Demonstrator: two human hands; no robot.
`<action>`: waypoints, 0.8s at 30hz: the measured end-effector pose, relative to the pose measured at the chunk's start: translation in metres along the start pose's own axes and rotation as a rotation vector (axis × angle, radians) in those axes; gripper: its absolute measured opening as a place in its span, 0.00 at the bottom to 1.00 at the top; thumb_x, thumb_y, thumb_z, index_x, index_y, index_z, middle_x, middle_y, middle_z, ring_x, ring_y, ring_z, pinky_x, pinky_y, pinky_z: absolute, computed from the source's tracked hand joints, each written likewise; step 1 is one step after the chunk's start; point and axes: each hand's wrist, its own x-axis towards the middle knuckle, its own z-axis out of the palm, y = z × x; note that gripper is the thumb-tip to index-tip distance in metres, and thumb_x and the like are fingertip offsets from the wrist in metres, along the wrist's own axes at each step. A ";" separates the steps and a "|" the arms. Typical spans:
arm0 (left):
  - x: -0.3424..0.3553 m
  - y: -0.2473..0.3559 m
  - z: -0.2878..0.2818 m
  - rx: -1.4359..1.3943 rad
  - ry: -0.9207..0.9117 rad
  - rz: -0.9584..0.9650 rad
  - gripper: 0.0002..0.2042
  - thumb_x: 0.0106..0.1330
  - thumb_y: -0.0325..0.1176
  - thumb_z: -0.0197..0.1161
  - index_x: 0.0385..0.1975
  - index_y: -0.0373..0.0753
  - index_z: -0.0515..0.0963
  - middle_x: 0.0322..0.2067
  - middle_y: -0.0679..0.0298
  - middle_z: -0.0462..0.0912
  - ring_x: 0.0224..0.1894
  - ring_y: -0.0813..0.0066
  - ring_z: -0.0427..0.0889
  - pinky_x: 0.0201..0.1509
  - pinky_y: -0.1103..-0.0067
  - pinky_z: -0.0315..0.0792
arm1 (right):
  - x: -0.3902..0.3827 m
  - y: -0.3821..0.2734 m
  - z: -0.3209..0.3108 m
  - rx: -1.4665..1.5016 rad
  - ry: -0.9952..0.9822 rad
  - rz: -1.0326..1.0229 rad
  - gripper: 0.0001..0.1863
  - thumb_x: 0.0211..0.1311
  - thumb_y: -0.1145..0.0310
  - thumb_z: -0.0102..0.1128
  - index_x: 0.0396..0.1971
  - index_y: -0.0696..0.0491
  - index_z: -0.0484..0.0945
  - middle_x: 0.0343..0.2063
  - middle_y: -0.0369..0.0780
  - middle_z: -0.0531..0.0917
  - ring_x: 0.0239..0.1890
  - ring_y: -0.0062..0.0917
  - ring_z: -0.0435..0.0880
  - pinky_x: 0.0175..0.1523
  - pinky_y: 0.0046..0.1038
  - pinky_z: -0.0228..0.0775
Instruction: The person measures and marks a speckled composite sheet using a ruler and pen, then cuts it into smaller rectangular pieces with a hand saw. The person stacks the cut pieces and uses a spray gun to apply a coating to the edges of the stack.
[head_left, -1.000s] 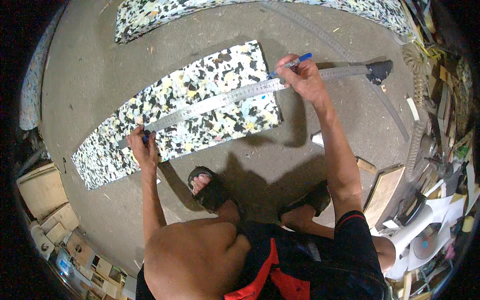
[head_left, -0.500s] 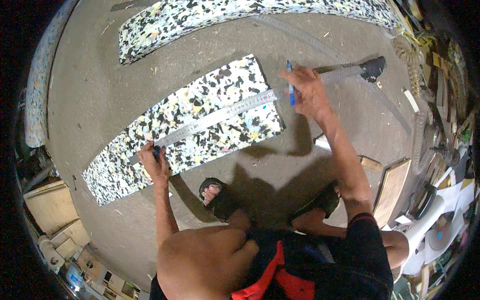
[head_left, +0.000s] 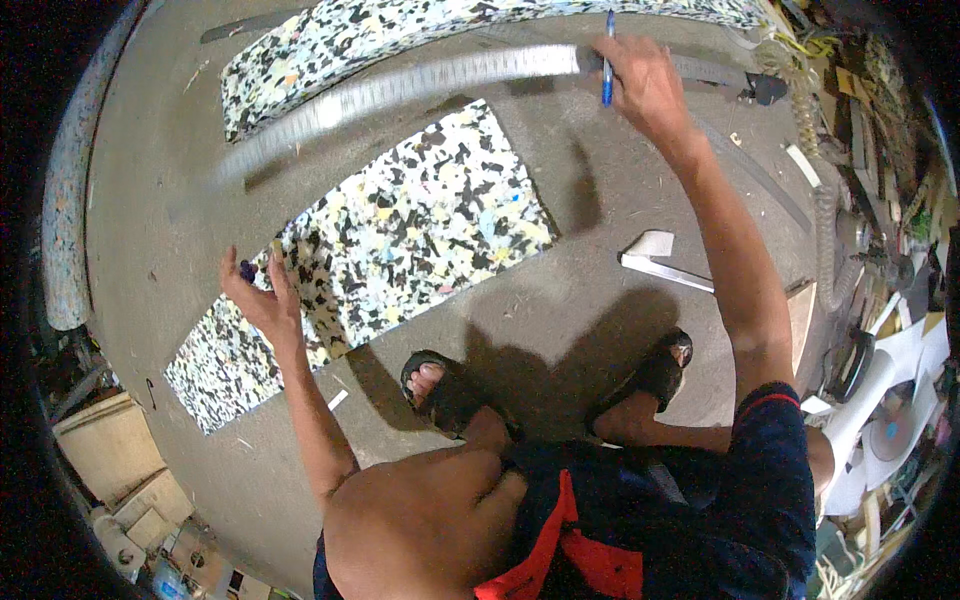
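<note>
At one o'clock the right hand [head_left: 648, 88] grips ruler [head_left: 432, 80] and pen [head_left: 607, 88]; at nine the left hand [head_left: 266, 306] holds a dark object [head_left: 247, 270].

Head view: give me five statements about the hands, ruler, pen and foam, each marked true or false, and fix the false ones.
1. The right hand holds a blue pen and a metal ruler. True.
2. A small blue mark shows on the nearer foam piece. True.
3. The metal ruler lies across that mark. False: it is off the nearer foam piece, beyond it.
4. The left hand also grips the metal ruler. False: it is apart from it.
5. The nearer foam piece is speckled. True.
</note>
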 end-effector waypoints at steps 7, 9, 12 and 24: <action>0.030 -0.065 0.000 0.260 -0.477 -0.011 0.33 0.64 0.59 0.66 0.46 0.29 0.70 0.39 0.43 0.79 0.46 0.45 0.77 0.55 0.57 0.66 | 0.021 0.036 0.002 -0.002 0.276 0.081 0.19 0.63 0.64 0.64 0.53 0.51 0.78 0.40 0.48 0.86 0.40 0.47 0.86 0.46 0.44 0.78; 0.031 -0.079 0.003 0.300 -0.414 0.180 0.32 0.62 0.61 0.66 0.41 0.31 0.70 0.34 0.45 0.78 0.39 0.46 0.76 0.49 0.58 0.66 | -0.008 0.009 -0.007 0.083 0.137 0.296 0.18 0.63 0.63 0.63 0.53 0.50 0.79 0.40 0.46 0.86 0.41 0.43 0.87 0.47 0.44 0.79; 0.025 -0.090 0.008 0.318 -0.483 0.152 0.33 0.61 0.61 0.67 0.39 0.32 0.70 0.33 0.44 0.77 0.36 0.45 0.76 0.49 0.58 0.66 | -0.061 -0.068 -0.014 0.676 -0.197 0.711 0.19 0.66 0.69 0.62 0.57 0.50 0.77 0.39 0.46 0.86 0.40 0.33 0.87 0.47 0.33 0.78; 0.021 -0.091 0.015 0.256 -0.445 0.073 0.33 0.62 0.60 0.67 0.45 0.32 0.68 0.37 0.46 0.76 0.40 0.46 0.75 0.48 0.58 0.67 | -0.110 -0.159 0.052 1.195 -0.098 0.652 0.15 0.72 0.77 0.54 0.57 0.55 0.69 0.47 0.43 0.80 0.49 0.24 0.80 0.55 0.26 0.73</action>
